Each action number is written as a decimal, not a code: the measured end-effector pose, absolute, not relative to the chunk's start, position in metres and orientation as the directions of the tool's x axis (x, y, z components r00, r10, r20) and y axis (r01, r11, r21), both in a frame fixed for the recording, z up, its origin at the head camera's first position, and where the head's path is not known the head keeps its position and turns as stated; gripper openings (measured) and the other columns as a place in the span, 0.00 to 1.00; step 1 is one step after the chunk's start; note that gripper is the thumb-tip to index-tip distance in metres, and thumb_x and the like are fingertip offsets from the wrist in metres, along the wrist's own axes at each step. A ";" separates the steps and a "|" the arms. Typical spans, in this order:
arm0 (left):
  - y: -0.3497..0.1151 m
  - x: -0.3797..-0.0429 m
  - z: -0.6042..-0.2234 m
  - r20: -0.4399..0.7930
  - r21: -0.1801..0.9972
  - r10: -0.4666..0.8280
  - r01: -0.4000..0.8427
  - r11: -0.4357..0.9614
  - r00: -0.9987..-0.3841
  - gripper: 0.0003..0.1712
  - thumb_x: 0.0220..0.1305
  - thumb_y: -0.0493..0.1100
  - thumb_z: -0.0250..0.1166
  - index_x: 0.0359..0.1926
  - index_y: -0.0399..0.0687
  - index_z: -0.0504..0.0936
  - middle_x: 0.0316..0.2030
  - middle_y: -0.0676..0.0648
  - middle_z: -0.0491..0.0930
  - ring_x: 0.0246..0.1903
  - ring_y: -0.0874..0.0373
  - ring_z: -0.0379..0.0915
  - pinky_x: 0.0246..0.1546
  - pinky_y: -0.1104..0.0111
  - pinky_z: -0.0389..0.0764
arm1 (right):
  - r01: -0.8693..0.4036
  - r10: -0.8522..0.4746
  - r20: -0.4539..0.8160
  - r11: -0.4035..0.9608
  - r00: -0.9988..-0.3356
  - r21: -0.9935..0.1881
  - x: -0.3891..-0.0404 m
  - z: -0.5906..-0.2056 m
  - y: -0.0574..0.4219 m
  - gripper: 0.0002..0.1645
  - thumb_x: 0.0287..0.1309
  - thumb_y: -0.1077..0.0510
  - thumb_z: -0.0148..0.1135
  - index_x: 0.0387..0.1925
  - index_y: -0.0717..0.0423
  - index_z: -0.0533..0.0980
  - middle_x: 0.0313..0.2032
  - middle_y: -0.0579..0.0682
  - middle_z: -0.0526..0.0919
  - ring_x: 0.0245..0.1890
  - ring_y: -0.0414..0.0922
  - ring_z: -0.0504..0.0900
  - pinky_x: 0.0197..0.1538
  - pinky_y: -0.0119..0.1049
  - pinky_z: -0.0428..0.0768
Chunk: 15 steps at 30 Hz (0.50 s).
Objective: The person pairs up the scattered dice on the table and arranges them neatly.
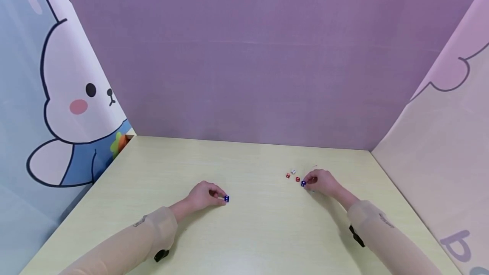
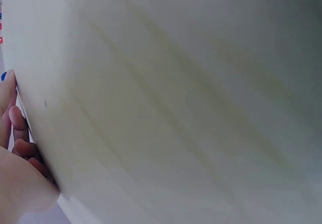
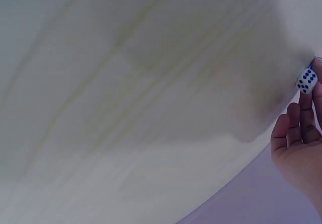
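Note:
My left hand point(image 1: 204, 196) pinches a small blue die point(image 1: 226, 198) between thumb and forefinger, low over the left-middle of the table. In the left wrist view only a sliver of the blue die point(image 2: 4, 76) shows at the fingertips. Further right, my right hand point(image 1: 324, 182) holds another blue die point(image 1: 303, 183) at its thumb and fingertip. Just left of that hand are two red dice point(image 1: 288, 175) and a white die point(image 1: 293, 171). A white die with blue pips point(image 3: 306, 80) shows beside the fingers in the right wrist view, partly covering the blue one.
The pale wooden table point(image 1: 252, 232) ends at a purple back panel point(image 1: 244, 75). A rabbit-print cloth point(image 1: 76, 88) hangs at the left, a pale printed cloth point(image 1: 439, 147) at the right. A faint whitish thing point(image 1: 315, 165) lies behind the right hand.

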<state>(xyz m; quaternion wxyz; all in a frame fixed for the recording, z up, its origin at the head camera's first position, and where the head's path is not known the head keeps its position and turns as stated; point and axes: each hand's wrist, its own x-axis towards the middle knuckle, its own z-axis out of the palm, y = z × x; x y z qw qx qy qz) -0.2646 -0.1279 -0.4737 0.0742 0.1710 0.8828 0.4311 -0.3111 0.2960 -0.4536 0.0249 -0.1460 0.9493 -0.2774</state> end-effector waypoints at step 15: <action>-0.129 -0.267 -0.476 0.013 0.784 0.368 0.238 0.573 -0.930 0.10 0.47 0.45 0.76 0.33 0.52 0.87 0.23 0.55 0.77 0.26 0.60 0.68 0.29 0.72 0.69 | -0.399 -0.389 0.114 0.813 -0.914 -0.423 -0.295 -0.453 0.283 0.09 0.44 0.62 0.73 0.31 0.54 0.81 0.30 0.43 0.80 0.32 0.39 0.74 0.37 0.33 0.75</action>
